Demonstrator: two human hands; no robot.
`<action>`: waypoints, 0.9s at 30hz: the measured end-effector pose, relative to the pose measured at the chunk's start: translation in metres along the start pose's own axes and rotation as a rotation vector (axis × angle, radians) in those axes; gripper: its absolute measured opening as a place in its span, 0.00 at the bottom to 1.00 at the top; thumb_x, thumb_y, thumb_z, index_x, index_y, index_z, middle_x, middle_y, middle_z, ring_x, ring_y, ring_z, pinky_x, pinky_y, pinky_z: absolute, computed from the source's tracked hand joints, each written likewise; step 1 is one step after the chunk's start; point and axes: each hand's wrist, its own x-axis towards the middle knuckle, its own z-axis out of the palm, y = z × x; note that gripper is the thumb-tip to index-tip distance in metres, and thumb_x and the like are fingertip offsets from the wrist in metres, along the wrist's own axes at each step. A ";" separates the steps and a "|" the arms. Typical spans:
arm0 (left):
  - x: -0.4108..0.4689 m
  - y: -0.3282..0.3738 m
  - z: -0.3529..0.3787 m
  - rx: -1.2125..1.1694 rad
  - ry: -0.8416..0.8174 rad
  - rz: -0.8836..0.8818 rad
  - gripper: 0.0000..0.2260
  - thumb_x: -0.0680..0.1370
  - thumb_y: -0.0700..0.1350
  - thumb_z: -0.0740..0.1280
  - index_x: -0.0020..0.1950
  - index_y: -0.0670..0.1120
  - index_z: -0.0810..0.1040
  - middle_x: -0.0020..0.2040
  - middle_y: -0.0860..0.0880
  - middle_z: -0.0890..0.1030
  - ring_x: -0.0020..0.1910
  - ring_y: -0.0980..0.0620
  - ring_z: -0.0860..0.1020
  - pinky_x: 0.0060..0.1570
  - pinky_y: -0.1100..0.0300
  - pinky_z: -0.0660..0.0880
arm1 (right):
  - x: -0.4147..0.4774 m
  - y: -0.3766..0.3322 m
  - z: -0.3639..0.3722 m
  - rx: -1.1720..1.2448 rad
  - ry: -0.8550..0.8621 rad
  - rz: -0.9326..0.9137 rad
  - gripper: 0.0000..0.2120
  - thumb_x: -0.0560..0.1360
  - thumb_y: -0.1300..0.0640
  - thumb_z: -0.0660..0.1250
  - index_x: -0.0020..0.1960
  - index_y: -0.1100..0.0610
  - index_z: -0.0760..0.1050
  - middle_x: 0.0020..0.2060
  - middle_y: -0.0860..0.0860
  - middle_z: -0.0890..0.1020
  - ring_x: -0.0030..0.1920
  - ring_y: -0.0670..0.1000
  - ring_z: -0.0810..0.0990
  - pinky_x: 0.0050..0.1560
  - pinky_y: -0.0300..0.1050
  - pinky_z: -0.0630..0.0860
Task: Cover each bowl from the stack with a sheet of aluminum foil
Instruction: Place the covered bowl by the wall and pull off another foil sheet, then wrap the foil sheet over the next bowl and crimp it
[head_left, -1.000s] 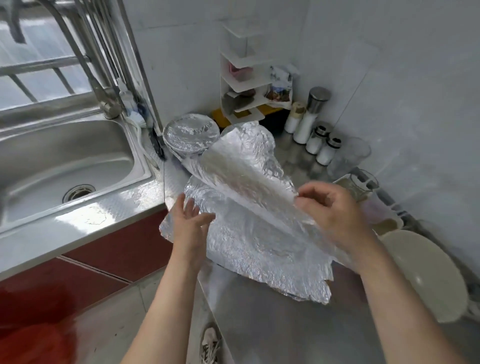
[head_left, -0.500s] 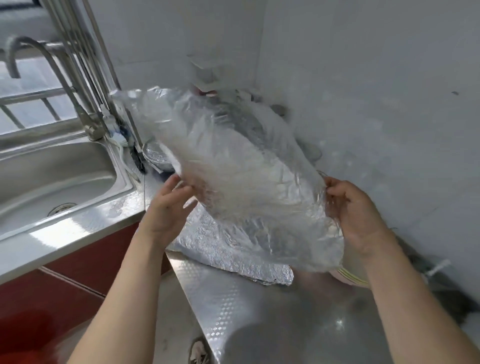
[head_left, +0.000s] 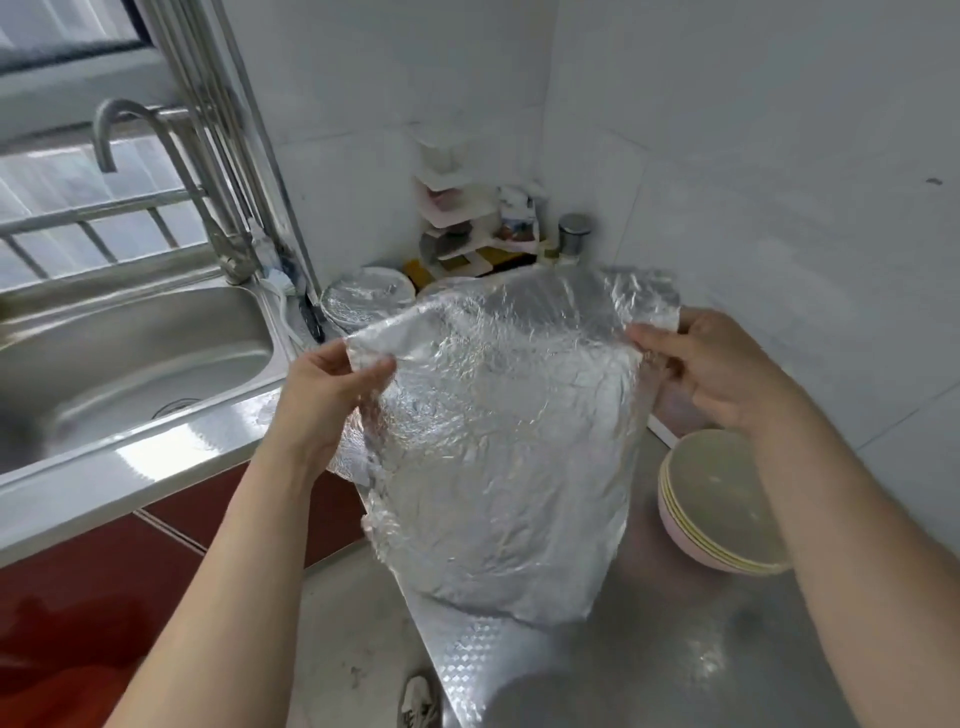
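A crinkled sheet of aluminum foil (head_left: 498, 441) hangs in the air over the steel counter (head_left: 675, 649), spread between both hands. My left hand (head_left: 322, 389) pinches its upper left corner and my right hand (head_left: 717, 369) pinches its upper right corner. A stack of pale bowls (head_left: 722, 509) with pink and yellow rims sits on the counter at the right, under my right forearm. A foil-covered bowl (head_left: 363, 301) stands at the back beside the sink. More foil (head_left: 348, 457) lies under the held sheet, mostly hidden.
A steel sink (head_left: 130, 353) with a tall faucet (head_left: 156, 171) fills the left. A white corner rack (head_left: 462, 228) and a metal-capped jar (head_left: 574, 234) stand in the back corner. White tiled walls close the back and right. A shoe (head_left: 418, 701) shows on the floor below.
The sheet has been lifted off the foil pile and turned. My hands now hold it by its upper corners, wider apart, so it hangs flatter. The view has shifted, showing the bowl stack again.
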 end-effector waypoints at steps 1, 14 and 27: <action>-0.001 0.010 0.000 0.021 0.006 0.060 0.07 0.68 0.38 0.74 0.44 0.46 0.82 0.37 0.53 0.84 0.36 0.57 0.80 0.37 0.65 0.75 | -0.003 -0.008 0.000 -0.004 0.017 -0.083 0.11 0.64 0.53 0.74 0.44 0.57 0.82 0.38 0.52 0.84 0.44 0.56 0.74 0.44 0.46 0.70; -0.035 -0.037 -0.025 0.476 0.013 0.081 0.11 0.68 0.31 0.76 0.40 0.48 0.84 0.38 0.54 0.85 0.40 0.56 0.83 0.44 0.62 0.78 | -0.063 0.047 0.003 -0.229 -0.168 -0.196 0.10 0.68 0.68 0.73 0.47 0.58 0.83 0.45 0.48 0.86 0.50 0.46 0.84 0.52 0.37 0.76; -0.081 -0.161 -0.063 1.005 -0.470 0.336 0.09 0.75 0.53 0.63 0.50 0.62 0.82 0.55 0.80 0.71 0.62 0.74 0.66 0.61 0.68 0.67 | -0.099 0.151 0.007 -0.748 -0.356 -0.119 0.05 0.70 0.45 0.74 0.42 0.34 0.81 0.41 0.35 0.84 0.44 0.36 0.81 0.49 0.39 0.78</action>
